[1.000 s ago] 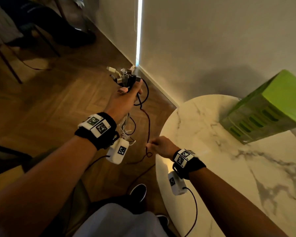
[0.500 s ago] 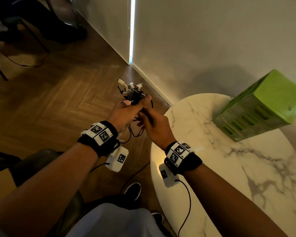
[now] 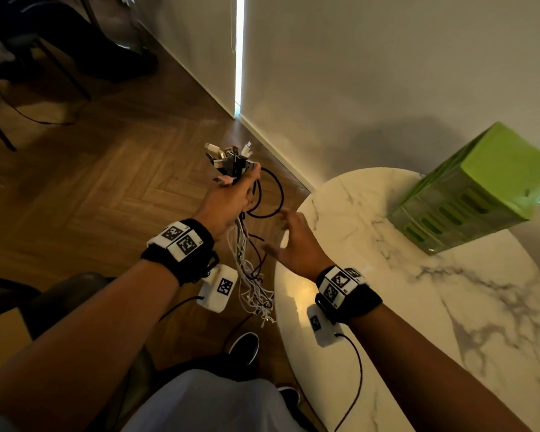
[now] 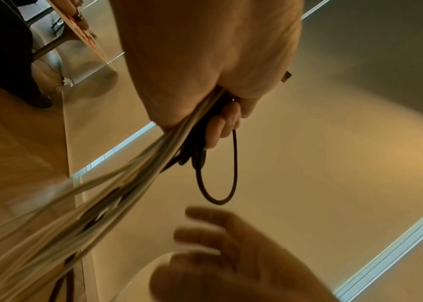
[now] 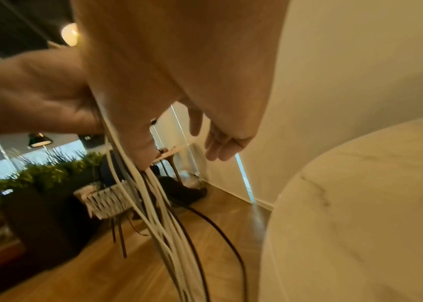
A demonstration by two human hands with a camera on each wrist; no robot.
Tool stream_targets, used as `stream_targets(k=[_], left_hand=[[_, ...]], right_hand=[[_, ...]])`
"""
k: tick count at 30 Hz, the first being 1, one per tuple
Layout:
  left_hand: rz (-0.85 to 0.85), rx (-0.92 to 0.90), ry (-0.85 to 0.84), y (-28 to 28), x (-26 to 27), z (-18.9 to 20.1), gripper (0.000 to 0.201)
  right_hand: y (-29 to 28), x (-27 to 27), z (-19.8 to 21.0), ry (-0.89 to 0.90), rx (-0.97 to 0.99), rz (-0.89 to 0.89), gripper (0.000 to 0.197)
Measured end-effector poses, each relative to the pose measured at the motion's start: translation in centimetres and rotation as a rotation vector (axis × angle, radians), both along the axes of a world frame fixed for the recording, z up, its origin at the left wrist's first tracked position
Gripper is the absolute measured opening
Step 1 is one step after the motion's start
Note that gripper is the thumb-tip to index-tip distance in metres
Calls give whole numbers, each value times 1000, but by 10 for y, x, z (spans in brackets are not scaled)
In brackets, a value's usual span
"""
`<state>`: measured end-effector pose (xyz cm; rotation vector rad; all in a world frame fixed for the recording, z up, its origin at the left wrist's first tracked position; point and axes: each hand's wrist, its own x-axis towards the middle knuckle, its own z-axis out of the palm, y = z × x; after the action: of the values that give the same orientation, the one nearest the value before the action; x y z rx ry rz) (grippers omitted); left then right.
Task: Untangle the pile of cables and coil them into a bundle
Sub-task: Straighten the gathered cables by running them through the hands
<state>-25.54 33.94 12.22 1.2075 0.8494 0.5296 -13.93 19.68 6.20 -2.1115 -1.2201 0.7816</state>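
My left hand (image 3: pixel 231 198) grips a bunch of white and black cables (image 3: pixel 247 269) just below their plugs (image 3: pixel 228 159), which stick up above the fist. The white strands hang down past my wrist, and one black cable forms a loop (image 3: pixel 270 194) to the right of the fist. In the left wrist view the fingers (image 4: pixel 220 126) curl round the cables (image 4: pixel 127 183) and the black loop (image 4: pixel 216 173) hangs free. My right hand (image 3: pixel 293 241) hovers just right of the hanging strands with fingers spread, holding nothing. The right wrist view shows its fingers (image 5: pixel 218 147) straight beside the cables (image 5: pixel 158 204).
A round white marble table (image 3: pixel 449 307) stands on the right, its edge under my right wrist. A green slotted box (image 3: pixel 480 194) sits at its back by the wall. Wooden floor lies below, with chair legs (image 3: pixel 60 67) far left. My shoe (image 3: pixel 243 347) is beneath the cables.
My right hand has let go of the black cable at the left fist and pulled back, fingers spread. A black loop now hangs beside the left hand, which stayed raised.
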Motion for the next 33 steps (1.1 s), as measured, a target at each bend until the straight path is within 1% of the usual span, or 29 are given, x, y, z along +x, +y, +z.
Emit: stream_targets(k=[2,4,5,6,8,9,11,14,18,19,21,23,28,30,33], left_hand=[[-22,8,-22,-3,3,2,27],[-42,-7,-59,-5,5,6,27],[-51,-26,-81,-5,5,8,26],[-59,-44,-104,-4,5,10,26],[-64,-52,-123,-1,5,14,26],[-56,-45,-117,1,5,16,26],[-22,-20,-87,4,5,18,26],[10,-17,-68,5,5,19,26],[-9,-50,-72,3,4,19,25],[-12,-62,-78,2,4,19,24],[0,-115,-105,-2,4,22,23],[28,-156,-137,-3,4,25,22],[39,-154,-137,1,7,31,25],[42,-157,-152,2,8,30,26],[82,-83,-118,5,8,28,32]], right_hand=[[12,-4,7,106,56,10,69],[18,-4,9,264,32,18,54],[18,-5,7,314,17,52,48],[17,-5,8,317,10,103,41],[13,-8,11,237,38,152,34],[11,-9,12,204,85,135,32],[9,-7,15,200,187,59,28],[12,-4,22,248,227,19,21],[17,-8,28,345,222,96,22],[18,-9,28,366,203,98,26],[19,-10,27,367,187,77,30],[21,-10,29,340,217,57,29],[28,-16,30,371,313,-2,33],[29,-16,33,379,351,-39,28],[30,-13,38,360,387,-74,26]])
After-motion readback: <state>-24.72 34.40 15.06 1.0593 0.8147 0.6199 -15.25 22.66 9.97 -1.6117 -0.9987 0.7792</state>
